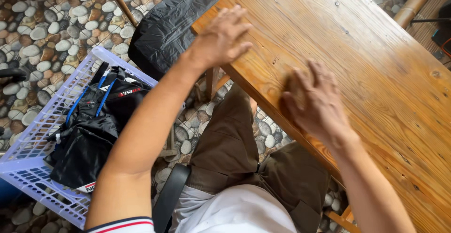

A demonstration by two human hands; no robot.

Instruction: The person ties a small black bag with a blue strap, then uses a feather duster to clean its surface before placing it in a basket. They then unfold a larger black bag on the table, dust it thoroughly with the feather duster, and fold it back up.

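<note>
At the near edge of the wooden table [357,59], the left hand [221,38] lies flat, fingers spread, toward 11 o'clock, holding nothing. The right hand [315,103], blurred, rests palm down toward 3 o'clock, empty as far as shows. At 9 o'clock a lilac plastic basket [33,167] holds dark folded clothing [94,129], untouched. It looks like a bare-top stage; reaching the clothing would call for a leftward stretch

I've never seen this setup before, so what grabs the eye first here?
Two bare hands lie on the wooden table: the left hand flat near its corner, the right hand, blurred, at its near edge. Lower left, a pale plastic basket holds dark clothing on a pebble-patterned floor.
</note>
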